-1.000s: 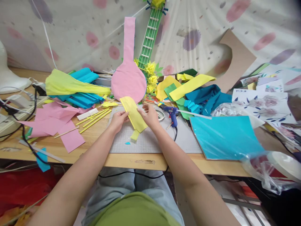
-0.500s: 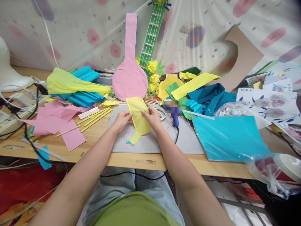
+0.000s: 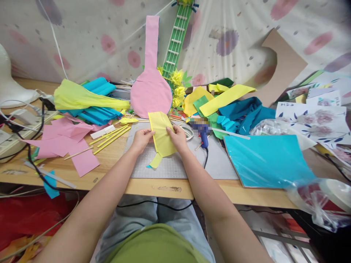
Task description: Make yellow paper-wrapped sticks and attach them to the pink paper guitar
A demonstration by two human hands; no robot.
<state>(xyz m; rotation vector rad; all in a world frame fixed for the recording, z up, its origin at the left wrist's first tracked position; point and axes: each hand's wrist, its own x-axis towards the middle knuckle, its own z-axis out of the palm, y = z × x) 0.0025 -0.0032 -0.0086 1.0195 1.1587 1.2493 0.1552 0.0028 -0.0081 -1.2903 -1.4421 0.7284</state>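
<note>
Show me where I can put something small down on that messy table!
Best is the right part of the grey mat, between the black cord and the big blue sheet. A smaller bare patch of wooden table lies between the pink paper and the left arm. The back is crowded around the pink guitar-like shape.

the held yellow sheet (image 3: 161,137) looks matt and papery, the glue gun (image 3: 204,140) plastic, the table (image 3: 105,157) smooth wood.

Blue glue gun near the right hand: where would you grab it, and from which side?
Probably by the handle, coming from the person's side: it points that way, with the black cord leaving its lower end. A white stick juts out rightward, so I'd avoid that side. The gun's upper part is blurred.
</note>
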